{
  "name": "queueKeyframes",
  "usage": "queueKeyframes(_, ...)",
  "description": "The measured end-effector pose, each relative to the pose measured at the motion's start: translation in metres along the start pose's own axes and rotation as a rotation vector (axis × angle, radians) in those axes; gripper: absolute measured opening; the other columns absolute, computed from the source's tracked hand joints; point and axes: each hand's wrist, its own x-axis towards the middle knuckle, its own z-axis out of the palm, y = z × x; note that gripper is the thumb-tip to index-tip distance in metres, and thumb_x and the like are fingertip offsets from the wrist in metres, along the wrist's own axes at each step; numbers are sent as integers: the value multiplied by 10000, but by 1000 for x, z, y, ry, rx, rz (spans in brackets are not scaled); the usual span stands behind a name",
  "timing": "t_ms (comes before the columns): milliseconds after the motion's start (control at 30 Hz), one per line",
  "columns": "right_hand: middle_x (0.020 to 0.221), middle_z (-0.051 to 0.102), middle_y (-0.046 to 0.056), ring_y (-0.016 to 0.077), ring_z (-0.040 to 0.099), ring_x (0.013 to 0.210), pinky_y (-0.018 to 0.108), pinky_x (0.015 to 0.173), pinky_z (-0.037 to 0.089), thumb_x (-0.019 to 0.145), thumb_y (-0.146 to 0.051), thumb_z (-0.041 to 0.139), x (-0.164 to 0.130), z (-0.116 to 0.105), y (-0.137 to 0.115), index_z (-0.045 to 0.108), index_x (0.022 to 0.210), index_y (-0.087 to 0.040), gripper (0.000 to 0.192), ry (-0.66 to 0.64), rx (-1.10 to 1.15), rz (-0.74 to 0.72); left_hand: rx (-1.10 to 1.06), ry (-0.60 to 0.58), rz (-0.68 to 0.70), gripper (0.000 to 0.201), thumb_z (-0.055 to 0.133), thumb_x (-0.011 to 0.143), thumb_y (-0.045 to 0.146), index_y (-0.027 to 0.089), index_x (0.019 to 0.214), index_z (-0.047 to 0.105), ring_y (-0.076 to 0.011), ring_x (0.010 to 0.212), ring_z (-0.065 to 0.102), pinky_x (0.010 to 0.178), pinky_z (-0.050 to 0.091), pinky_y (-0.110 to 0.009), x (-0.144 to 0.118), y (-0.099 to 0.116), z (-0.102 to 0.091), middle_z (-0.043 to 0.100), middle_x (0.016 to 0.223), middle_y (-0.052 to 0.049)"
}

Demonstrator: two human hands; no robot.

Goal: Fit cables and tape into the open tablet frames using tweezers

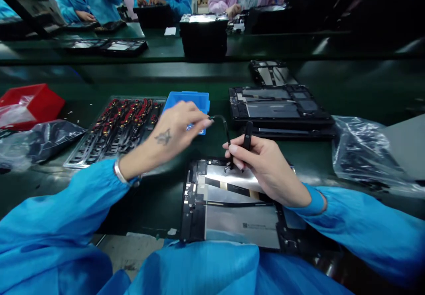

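My left hand [179, 129] is closed in a pinch on one end of a thin black cable [226, 124], in front of the blue bin. The cable arches over to my right hand [262, 158], whose thumb and fingers grip its other end. A black pen-like tool [248, 135] also sticks up from my right hand; its exact kind I cannot make out. Below both hands lies an opened tablet [241, 224], its silver inner plate, dark strips and connectors showing. My right hand hovers over the tablet's upper part and hides some of it.
On the left are a tray of small circuit parts [113, 131], a red bin [44, 105] and a plastic bag [43, 142]. A blue bin [189, 97] stands at centre. Stacked tablets [275, 105] and a clear bag [365, 153] lie right. Several people work across the bench.
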Motion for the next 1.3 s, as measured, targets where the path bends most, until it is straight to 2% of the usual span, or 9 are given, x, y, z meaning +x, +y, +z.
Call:
queueKeyframes(100, 693, 653, -14, 50, 456, 537, 226, 533, 363, 850, -302, 746, -2, 1, 4, 720, 836, -163, 142, -27, 24, -17, -675, -96, -186, 268, 634, 975, 412, 170, 1007, 746, -160, 831, 657, 739, 505, -262, 0, 35, 15, 715, 918, -42)
queueKeyframes(167, 609, 588, -39, 58, 451, 532, 231, 539, 374, 874, -306, 722, -1, -1, 3, 723, 846, -161, 148, -23, -30, -48, -889, -141, -277, 284, 621, 976, 397, 142, 911, 726, -139, 771, 643, 687, 488, -241, 4, 47, 17, 697, 864, -34)
queueKeyframes(333, 729, 647, -36, 82, 543, 641, 237, 602, 435, 921, -309, 680, 2, -11, -14, 748, 1075, -209, 196, 65, -320, -342, -642, -333, -212, 301, 614, 931, 301, 141, 680, 655, -80, 583, 437, 517, 268, -234, 20, 47, 4, 474, 607, 33)
queueKeyframes(467, 773, 691, -32, 88, 599, 714, 227, 669, 476, 876, -184, 708, 2, -13, -24, 736, 887, -193, 31, 80, -503, -492, -497, -541, -81, 273, 597, 940, 319, 146, 738, 652, -90, 590, 467, 499, 281, -236, 23, 39, 2, 536, 665, 21)
queueKeyframes(533, 716, 669, -40, 80, 576, 663, 222, 624, 459, 868, -167, 708, 2, -13, -25, 709, 815, -185, 56, 120, -485, -483, -442, -450, 21, 254, 664, 932, 404, 154, 897, 641, -96, 624, 507, 515, 347, -217, 21, 38, 4, 576, 748, 21)
queueKeyframes(633, 656, 651, -43, 74, 521, 574, 234, 546, 424, 882, -223, 709, 3, -13, -26, 699, 811, -179, 84, 129, -344, -392, -192, -25, 238, 356, 735, 911, 403, 154, 1097, 561, -126, 754, 579, 600, 455, -226, 17, 41, 6, 618, 928, -24)
queueKeyframes(767, 668, 663, -26, 75, 482, 557, 245, 510, 390, 889, -279, 715, 2, -13, -26, 714, 823, -170, 128, 105, -261, -348, 253, 310, 561, 33, 571, 995, 150, 134, 1018, 589, -158, 781, 600, 654, 493, -267, 14, 50, 5, 629, 895, -59)
queueKeyframes(1133, 683, 683, -18, 90, 533, 574, 251, 542, 429, 884, -245, 699, -8, -8, -33, 713, 799, -182, 107, 130, -385, -411, 416, 228, 500, 222, 448, 1014, 120, 143, 895, 634, -175, 803, 633, 658, 511, -284, 14, 60, 5, 681, 879, -82)
queueKeyframes(1300, 696, 702, -7, 134, 634, 633, 267, 567, 484, 884, -249, 703, -14, -7, -33, 717, 798, -207, 97, 146, -488, -414, 294, 163, 321, 281, 435, 1022, 185, 185, 866, 669, -157, 770, 636, 678, 508, -281, 7, 63, -10, 687, 844, -47)
